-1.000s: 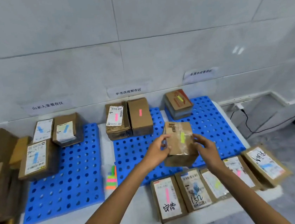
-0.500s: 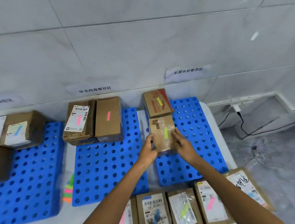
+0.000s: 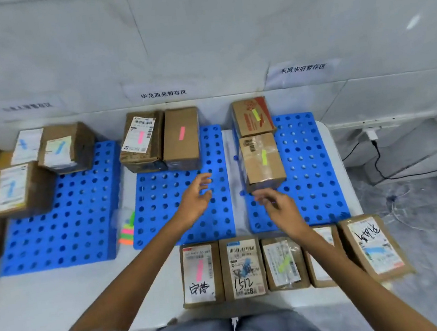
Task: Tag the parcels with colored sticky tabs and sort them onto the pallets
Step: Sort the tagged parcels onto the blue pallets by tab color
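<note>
A: Parcel (image 3: 261, 160) with the yellow tab lies on the right pallet (image 3: 310, 171), just in front of the red-printed box (image 3: 252, 116), its long axis running away from me toward the wall.

B: And your hands?

A: Both empty. My left hand (image 3: 195, 198) hovers over the middle pallet (image 3: 161, 199), fingers loosely spread. My right hand (image 3: 277, 203) is half curled just below the parcel's near edge, apart from it as far as I can tell.

B: What does the coming move turn on?

A: I judge it turns on the near row (image 3: 291, 262): five tagged parcels side by side at the table edge (image 3: 63, 292), below both hands, long axes pointing toward the pallets. The pink-tabbed parcel (image 3: 201, 273) lies under my left hand's side; the handwritten one (image 3: 373, 245) at the far end is nearer my right.

B: Materials?

A: Brown corrugated card, flat-faced, with glossy tape over the placed parcel and white paper labels on the row. The pallets are hard blue plastic pierced by round holes. Stack of sticky tabs (image 3: 126, 230) rests between the left pallet (image 3: 59, 210) and the middle one.
</note>
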Motion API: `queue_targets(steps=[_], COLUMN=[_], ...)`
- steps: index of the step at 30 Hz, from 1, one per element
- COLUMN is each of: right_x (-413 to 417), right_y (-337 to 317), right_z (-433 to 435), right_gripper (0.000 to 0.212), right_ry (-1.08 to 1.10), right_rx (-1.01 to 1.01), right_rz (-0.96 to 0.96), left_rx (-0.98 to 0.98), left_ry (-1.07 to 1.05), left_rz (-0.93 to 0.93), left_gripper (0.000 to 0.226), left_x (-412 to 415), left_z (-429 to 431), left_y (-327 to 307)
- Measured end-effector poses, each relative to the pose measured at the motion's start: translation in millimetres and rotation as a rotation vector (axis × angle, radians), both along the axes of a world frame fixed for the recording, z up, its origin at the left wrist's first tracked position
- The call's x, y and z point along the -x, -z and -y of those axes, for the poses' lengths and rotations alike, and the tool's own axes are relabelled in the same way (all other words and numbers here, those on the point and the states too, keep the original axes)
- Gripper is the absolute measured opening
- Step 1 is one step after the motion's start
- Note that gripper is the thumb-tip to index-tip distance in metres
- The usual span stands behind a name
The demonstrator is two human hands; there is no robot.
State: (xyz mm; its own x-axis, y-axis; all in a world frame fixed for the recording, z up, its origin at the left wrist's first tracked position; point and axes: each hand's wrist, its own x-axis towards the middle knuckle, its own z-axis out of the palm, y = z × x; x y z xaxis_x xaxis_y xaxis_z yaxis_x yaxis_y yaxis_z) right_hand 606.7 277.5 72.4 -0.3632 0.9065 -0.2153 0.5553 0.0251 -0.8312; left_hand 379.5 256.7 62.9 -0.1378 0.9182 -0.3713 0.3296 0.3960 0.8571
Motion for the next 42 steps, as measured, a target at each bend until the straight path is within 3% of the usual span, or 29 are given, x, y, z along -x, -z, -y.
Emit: queue_targets(steps=[2, 6, 10, 17, 21, 25, 30, 34, 37, 42], right_x=[16.6, 49.5, 75.8, 100.9, 107.0, 116.4, 126.1, 128.8, 135.1, 130.1], right_y=[7.4, 32.7, 52.4, 70.7, 75.7, 68.7, 61.5, 69.9, 69.1, 24.1], right_z=[42.7, 114.6, 159.5, 181.3, 191.0, 198.7, 203.3, 205.5, 208.6, 200.0], right_gripper=[0.026, 0.025, 0.038, 0.046, 0.062, 0.049, 0.050, 0.049, 0.047, 0.036], right_ry=[-0.091, -0.291, -0.344, -0.312, -0.290, -0.300, -0.169, 0.073, 0.083, 0.076], right_rx=[0.119, 0.276, 0.119, -0.093, -0.155, -0.095, 0.037, 0.160, 0.227, 0.142], right_rz=[-0.048, 0.129, 0.319, 0.595, 0.690, 0.526, 0.352, 0.245, 0.174, 0.068], left_rx=[0.005, 0.131, 0.256, 0.298, 0.335, 0.354, 0.318, 0.329, 0.330, 0.164], left_ry=[-0.004, -0.023, 0.113, 0.089, 0.129, 0.107, 0.029, 0.000, -0.019, -0.076], left_rz=[-0.050, -0.139, 0.242, 0.199, 0.218, 0.242, 0.166, 0.145, 0.165, 0.132], left_gripper=[0.038, 0.051, 0.079, 0.074, 0.068, 0.063, 0.059, 0.052, 0.054, 0.035], left_x=[12.8, 22.0, 19.6, 38.1, 47.8, 54.9, 60.4, 63.4, 66.8, 87.9], left_z=[48.9, 143.4, 193.0, 189.9, 191.8, 198.7, 203.6, 204.0, 207.4, 207.5], left_y=[16.5, 54.4, 61.0, 48.3, 46.1, 50.6, 54.0, 51.3, 46.2, 18.8])
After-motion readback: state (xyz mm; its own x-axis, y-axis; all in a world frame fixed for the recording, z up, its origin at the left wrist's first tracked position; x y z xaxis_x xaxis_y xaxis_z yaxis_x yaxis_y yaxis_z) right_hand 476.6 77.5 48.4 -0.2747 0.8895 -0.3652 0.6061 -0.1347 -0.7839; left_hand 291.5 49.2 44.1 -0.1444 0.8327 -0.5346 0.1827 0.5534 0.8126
